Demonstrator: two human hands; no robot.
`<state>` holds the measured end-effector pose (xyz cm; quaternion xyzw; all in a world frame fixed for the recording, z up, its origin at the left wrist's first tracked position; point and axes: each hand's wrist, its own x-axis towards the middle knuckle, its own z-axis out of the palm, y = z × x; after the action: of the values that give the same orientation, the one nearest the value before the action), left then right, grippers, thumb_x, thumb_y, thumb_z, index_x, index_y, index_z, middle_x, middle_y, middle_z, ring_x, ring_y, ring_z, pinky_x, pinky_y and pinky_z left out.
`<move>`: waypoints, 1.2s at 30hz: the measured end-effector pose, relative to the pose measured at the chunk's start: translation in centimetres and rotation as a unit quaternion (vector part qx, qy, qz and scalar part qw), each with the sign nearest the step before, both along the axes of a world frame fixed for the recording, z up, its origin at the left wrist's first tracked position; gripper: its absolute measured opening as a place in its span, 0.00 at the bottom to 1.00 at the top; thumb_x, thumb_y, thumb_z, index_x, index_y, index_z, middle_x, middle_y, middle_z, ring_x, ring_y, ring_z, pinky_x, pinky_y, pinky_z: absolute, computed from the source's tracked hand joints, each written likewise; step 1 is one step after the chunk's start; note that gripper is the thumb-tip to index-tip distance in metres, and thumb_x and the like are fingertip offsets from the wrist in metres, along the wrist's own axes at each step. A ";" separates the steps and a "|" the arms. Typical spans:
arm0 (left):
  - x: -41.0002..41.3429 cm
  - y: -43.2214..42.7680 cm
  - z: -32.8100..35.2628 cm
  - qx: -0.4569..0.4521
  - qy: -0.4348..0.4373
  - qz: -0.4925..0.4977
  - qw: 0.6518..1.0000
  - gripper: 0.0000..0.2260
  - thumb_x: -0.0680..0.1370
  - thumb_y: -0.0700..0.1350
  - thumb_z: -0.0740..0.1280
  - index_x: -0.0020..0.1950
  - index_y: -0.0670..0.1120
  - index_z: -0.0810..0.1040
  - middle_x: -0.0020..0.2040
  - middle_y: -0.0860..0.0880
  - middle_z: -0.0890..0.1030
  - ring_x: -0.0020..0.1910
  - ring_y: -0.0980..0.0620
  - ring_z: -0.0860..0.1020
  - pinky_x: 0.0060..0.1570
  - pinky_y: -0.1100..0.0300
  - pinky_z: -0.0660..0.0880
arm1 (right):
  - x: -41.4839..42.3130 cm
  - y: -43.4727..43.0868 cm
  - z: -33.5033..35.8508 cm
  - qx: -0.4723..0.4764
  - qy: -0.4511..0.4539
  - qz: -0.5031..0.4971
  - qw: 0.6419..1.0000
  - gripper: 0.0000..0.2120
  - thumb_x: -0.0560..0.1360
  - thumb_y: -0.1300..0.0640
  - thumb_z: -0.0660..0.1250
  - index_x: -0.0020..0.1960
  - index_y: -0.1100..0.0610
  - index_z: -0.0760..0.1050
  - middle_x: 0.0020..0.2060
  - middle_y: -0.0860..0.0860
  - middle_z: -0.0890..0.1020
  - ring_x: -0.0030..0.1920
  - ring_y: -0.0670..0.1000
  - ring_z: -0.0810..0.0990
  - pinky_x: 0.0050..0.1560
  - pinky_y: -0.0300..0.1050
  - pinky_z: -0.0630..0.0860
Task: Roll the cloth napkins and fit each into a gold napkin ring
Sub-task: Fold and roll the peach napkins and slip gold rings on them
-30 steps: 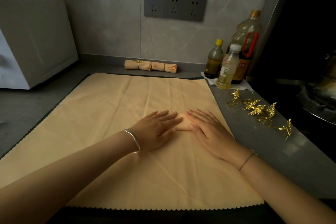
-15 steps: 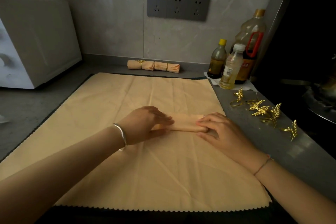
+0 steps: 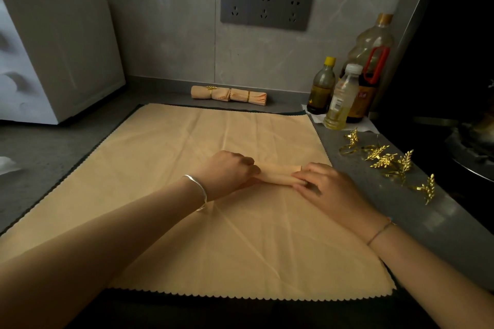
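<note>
Napkin roll (image 3: 278, 174) spans left hand (image 3: 227, 171) to right hand (image 3: 330, 191).

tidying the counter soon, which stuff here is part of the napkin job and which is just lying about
Job: rolled napkin, held by left hand and right hand; loose gold rings; two ringed rolls.
Lying about: bottles; white appliance; wall socket.

To my left a white appliance (image 3: 53, 61) stands on the grey counter (image 3: 40, 147). Ahead of me, a grey socket panel (image 3: 266, 7) is set into the tiled wall (image 3: 165, 21). To my right, three bottles (image 3: 340, 99) stand close together on white paper (image 3: 366, 127).
</note>
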<state>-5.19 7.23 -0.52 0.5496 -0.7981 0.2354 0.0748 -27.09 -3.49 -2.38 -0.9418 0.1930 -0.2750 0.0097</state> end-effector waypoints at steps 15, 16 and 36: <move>1.3 3.2 -1.8 0.033 0.347 0.015 0.937 0.11 0.72 0.56 0.70 0.49 0.52 0.84 0.41 0.57 0.82 0.37 0.60 0.77 0.39 0.65 0.74 | -1.7 1.5 -0.1 0.210 -0.078 0.009 0.975 0.09 0.70 0.51 0.72 0.49 0.53 0.83 0.38 0.42 0.80 0.41 0.42 0.78 0.42 0.33 0.73; 1.3 3.0 -1.7 0.042 0.372 0.029 0.927 0.10 0.71 0.56 0.71 0.49 0.53 0.84 0.41 0.57 0.83 0.37 0.59 0.77 0.38 0.67 0.73 | -1.5 1.2 -0.2 0.236 -0.086 0.000 0.968 0.08 0.70 0.53 0.72 0.48 0.52 0.83 0.38 0.43 0.80 0.41 0.42 0.78 0.41 0.32 0.73; -0.6 0.6 0.8 0.043 0.204 -0.013 0.978 0.17 0.78 0.44 0.65 0.66 0.54 0.73 0.63 0.54 0.75 0.62 0.55 0.72 0.62 0.63 0.66 | 0.8 -1.1 3.4 0.489 -0.011 -0.069 0.869 0.06 0.72 0.59 0.71 0.41 0.57 0.74 0.30 0.49 0.78 0.26 0.40 0.72 0.27 0.28 0.67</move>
<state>-5.74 7.83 0.33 0.5786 -0.7823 0.0830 0.2154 -26.31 -4.56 1.06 -0.7978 0.3676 -0.1555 0.4519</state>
